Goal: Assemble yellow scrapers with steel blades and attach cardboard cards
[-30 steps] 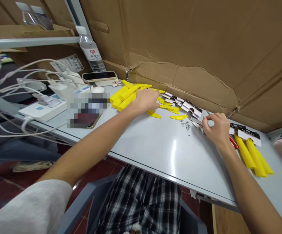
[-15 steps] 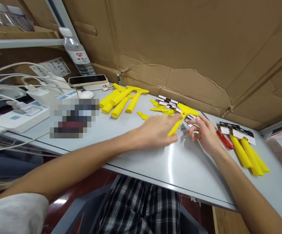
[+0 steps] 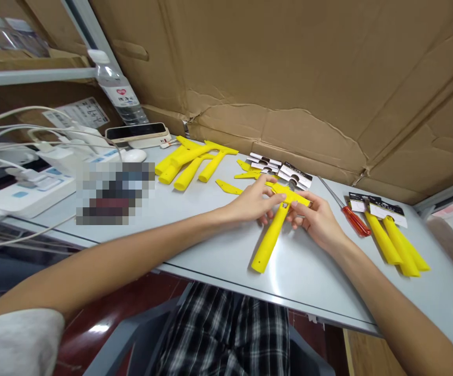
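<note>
A yellow T-shaped plastic handle (image 3: 270,237) is held between both hands, its hollow grip pointing toward me and its crosspiece farther away. My left hand (image 3: 250,202) is closed on the left side of the crosspiece, thumb on top. My right hand (image 3: 322,215) pinches the right side, with the thumb close to a small metallic spot at the joint. Behind the hands lie flat yellow blade-shaped pieces (image 3: 228,187) and black-and-white header cards (image 3: 295,175). Several similar yellow T-handles (image 3: 212,166) rest farther left.
At right are a screwdriver (image 3: 355,221) with a red handle and carded yellow handles (image 3: 404,250). On the left stand a white power strip (image 3: 26,185) with cables, a phone (image 3: 136,131) and a water bottle (image 3: 120,94). Cardboard (image 3: 273,68) walls the table's back.
The yellow handle has come nearer me, its grip now showing fully below my hands. My right hand has closed on the crosspiece. The screwdriver's shaft is now visible.
</note>
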`<state>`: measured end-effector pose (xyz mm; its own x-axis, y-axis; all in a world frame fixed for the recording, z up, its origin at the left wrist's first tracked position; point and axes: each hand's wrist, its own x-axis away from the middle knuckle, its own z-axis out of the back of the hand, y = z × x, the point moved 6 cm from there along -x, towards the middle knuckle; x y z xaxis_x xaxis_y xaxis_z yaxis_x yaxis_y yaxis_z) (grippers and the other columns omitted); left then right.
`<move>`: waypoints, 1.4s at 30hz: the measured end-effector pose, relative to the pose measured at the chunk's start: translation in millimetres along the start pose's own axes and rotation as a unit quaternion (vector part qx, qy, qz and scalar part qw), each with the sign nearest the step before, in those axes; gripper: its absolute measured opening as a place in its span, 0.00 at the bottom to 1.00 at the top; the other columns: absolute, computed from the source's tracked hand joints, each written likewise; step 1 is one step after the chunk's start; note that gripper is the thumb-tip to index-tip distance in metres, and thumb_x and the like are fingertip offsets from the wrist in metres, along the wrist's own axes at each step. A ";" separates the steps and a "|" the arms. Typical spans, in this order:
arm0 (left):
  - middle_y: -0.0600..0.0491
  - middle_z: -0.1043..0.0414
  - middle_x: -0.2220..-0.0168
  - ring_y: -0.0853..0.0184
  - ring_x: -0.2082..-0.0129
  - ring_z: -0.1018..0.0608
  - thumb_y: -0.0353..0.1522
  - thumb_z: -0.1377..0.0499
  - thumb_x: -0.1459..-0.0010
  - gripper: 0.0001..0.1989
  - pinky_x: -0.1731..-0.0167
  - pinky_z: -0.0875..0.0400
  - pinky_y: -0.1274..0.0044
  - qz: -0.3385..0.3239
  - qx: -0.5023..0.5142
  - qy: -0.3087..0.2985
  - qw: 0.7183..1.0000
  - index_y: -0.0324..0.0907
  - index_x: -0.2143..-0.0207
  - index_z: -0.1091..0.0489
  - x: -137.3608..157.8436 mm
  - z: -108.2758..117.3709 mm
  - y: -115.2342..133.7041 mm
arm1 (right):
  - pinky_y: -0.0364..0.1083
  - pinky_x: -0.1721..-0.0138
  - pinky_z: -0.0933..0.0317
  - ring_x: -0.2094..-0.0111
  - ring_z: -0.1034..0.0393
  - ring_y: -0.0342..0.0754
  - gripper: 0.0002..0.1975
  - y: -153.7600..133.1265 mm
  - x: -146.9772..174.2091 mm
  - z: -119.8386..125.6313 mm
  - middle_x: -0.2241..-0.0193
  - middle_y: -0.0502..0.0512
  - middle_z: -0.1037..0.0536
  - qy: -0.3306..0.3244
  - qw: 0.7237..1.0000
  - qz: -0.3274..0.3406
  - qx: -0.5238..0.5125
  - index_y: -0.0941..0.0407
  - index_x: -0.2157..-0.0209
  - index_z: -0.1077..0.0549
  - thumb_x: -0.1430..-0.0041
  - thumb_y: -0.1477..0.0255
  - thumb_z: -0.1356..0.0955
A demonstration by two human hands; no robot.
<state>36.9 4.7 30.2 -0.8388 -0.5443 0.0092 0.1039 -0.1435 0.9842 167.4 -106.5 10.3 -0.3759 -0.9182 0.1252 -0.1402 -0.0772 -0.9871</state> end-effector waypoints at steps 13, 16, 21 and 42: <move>0.44 0.20 0.60 0.65 0.62 0.17 0.26 0.38 0.35 0.02 0.53 0.21 0.69 0.121 0.294 0.000 0.948 0.37 0.62 0.29 -5.9 -10.3 -19.2 | 0.46 0.65 0.35 0.71 0.30 0.43 0.26 -44.5 -2.3 71.2 0.56 0.58 0.20 0.070 0.812 0.147 0.560 0.55 0.42 0.23 0.34 0.54 0.31; 0.45 0.21 0.61 0.62 0.64 0.15 0.27 0.40 0.33 0.04 0.57 0.18 0.65 0.132 0.311 0.019 0.941 0.41 0.62 0.34 -4.5 -9.4 -18.1 | 0.47 0.61 0.37 0.69 0.29 0.43 0.20 -48.9 -8.9 97.6 0.58 0.56 0.20 0.084 0.763 0.130 0.628 0.55 0.48 0.20 0.33 0.58 0.33; 0.46 0.24 0.61 0.58 0.66 0.14 0.27 0.43 0.32 0.04 0.65 0.17 0.67 0.129 0.309 0.019 0.942 0.41 0.59 0.38 -3.5 -9.6 -17.2 | 0.45 0.58 0.39 0.67 0.30 0.41 0.15 -40.6 -13.9 102.6 0.57 0.52 0.21 0.058 0.742 0.075 0.663 0.52 0.56 0.18 0.37 0.59 0.29; 0.47 0.26 0.64 0.69 0.74 0.21 0.26 0.46 0.33 0.04 0.81 0.29 0.79 0.128 0.279 -0.001 0.952 0.36 0.61 0.31 6.7 -17.9 -7.1 | 0.42 0.67 0.35 0.69 0.31 0.41 0.26 -32.8 -3.4 83.6 0.66 0.56 0.23 -0.039 0.920 -0.002 0.390 0.60 0.53 0.22 0.46 0.55 0.23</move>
<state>40.1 -12.7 20.2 -0.8247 -0.5015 0.2616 0.0057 0.4552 0.8904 250.0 -133.3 33.9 -0.3047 -0.9403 0.1518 0.5698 -0.3077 -0.7621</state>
